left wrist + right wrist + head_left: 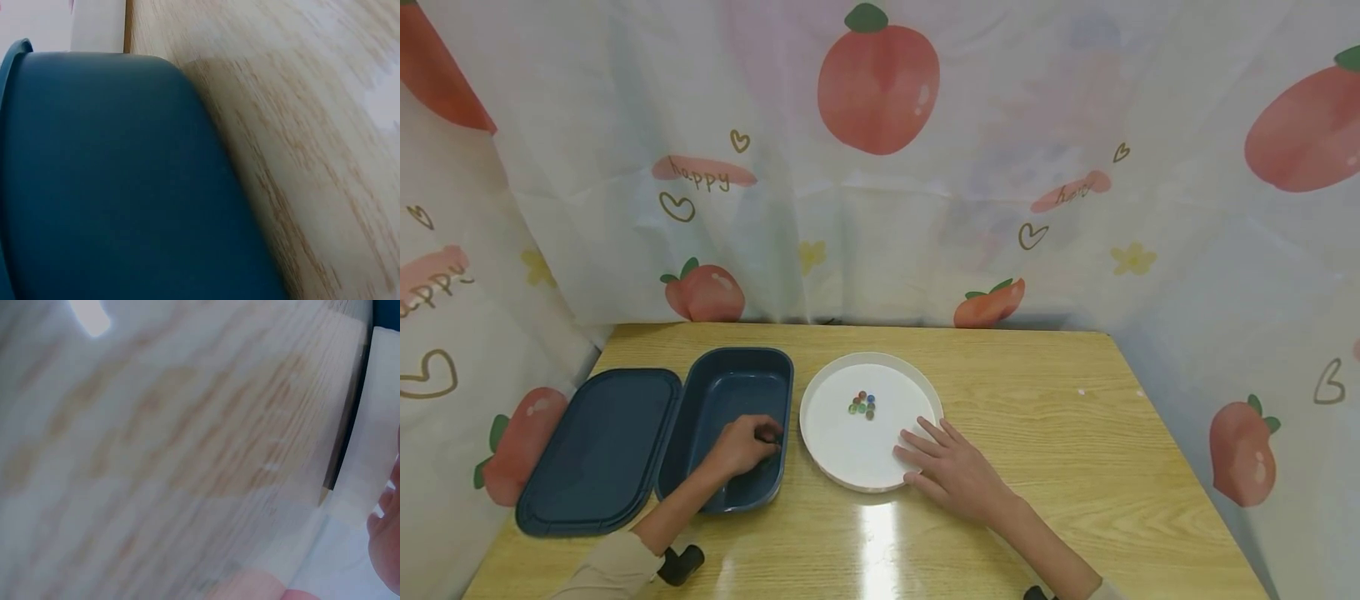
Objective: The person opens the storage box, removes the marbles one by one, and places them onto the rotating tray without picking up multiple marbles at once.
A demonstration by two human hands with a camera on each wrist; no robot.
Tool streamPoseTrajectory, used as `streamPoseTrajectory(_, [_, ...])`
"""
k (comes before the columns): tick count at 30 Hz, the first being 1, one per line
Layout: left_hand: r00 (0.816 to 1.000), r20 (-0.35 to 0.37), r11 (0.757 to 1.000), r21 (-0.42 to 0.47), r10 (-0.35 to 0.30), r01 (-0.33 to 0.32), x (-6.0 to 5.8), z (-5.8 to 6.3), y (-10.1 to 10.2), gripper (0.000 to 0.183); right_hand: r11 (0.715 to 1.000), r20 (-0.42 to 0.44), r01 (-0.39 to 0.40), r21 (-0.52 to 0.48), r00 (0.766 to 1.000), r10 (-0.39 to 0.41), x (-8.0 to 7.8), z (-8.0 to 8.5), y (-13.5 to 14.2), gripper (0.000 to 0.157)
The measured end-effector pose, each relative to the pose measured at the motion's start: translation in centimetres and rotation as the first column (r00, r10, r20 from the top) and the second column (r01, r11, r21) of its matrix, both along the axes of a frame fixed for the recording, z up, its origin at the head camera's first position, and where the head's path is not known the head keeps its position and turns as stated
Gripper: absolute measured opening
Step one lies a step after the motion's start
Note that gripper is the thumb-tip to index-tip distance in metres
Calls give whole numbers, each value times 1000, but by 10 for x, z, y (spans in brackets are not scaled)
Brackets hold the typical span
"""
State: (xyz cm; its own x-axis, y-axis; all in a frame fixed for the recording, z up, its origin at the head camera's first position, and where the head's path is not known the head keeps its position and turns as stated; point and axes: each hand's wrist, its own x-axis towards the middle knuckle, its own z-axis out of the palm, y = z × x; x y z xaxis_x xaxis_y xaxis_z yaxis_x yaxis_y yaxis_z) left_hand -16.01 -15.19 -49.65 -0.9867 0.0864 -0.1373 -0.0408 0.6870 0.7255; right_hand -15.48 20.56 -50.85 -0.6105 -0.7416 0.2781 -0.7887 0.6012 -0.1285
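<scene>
My left hand (743, 446) reaches down inside a dark blue plastic box (722, 358), near its right wall. Its fingers bend inward, and whatever may lie between the fingertips is hidden. To the right of the box is a round white tray (838, 454) with a raised rim. Several small coloured glass marbles (862, 407) sit in a cluster on it. My right hand (955, 473) lies with spread fingers over the tray's lower right rim, holding nothing. In the left wrist view, the box's outer wall (119, 175) fills much of the picture.
A dark blue lid (598, 450) lies flat at the left of the box. All of it stands on a wood-grain table (1037, 400). A fruit-patterned curtain (887, 208) hangs behind and at both sides.
</scene>
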Motion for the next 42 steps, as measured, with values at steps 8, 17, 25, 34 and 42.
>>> streamPoseTrajectory(8, [1000,-18,1000,14,9,-8,2,0,2,13,1000,7,1,5,1000,-1,1,1,0,41])
streamPoseTrajectory(17, [1000,-26,1000,27,-2,2,1,2,0,9,1000,5,0,9,1000,0,0,-1,0,41])
streamPoseTrajectory(25, [1000,-14,998,59,26,-25,-8,25,-4,7,999,27,7,50,1000,-8,0,1,0,43])
streamPoseTrajectory(34, [994,-98,994,101,45,-35,-12,49,0,14,1000,8,-4,-9,1000,4,-1,1,-1,41])
streamPoseTrajectory(42, [992,-120,987,161,48,-29,-16,57,28,12,1000,1,-5,-1,1000,5,0,0,0,41])
